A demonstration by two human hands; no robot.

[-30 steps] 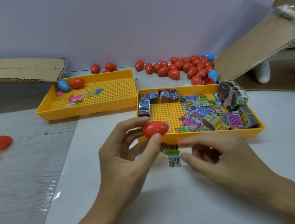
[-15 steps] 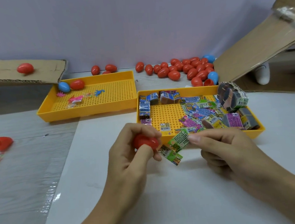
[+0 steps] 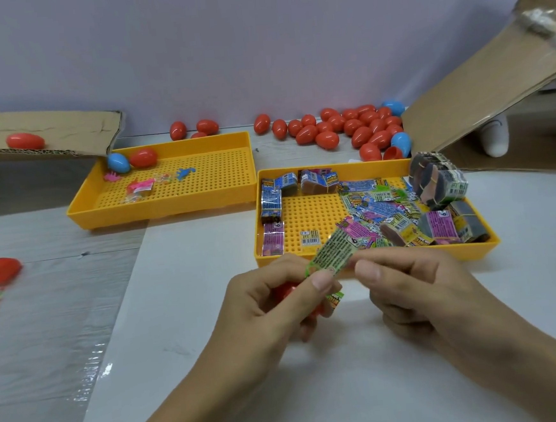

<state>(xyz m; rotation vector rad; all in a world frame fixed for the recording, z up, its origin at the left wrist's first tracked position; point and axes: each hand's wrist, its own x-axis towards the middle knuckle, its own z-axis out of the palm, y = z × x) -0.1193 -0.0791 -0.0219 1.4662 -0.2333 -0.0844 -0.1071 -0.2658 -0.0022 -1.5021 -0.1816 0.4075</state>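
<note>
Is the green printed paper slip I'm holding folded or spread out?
Mostly spread: the green printed paper slip lies flat between the left hand and the right hand, though one end bends under the left thumb.

A single head-worn camera looks forward and down from the near edge of the surface (image 3: 218,398), close above the left grip (image 3: 271,308) and right grip (image 3: 423,296). Its wide angle reaches the left tray (image 3: 163,213), the right tray (image 3: 366,169) and the far wall (image 3: 257,46).

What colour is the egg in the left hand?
Red; the egg shows below the leaflet, head view.
</note>
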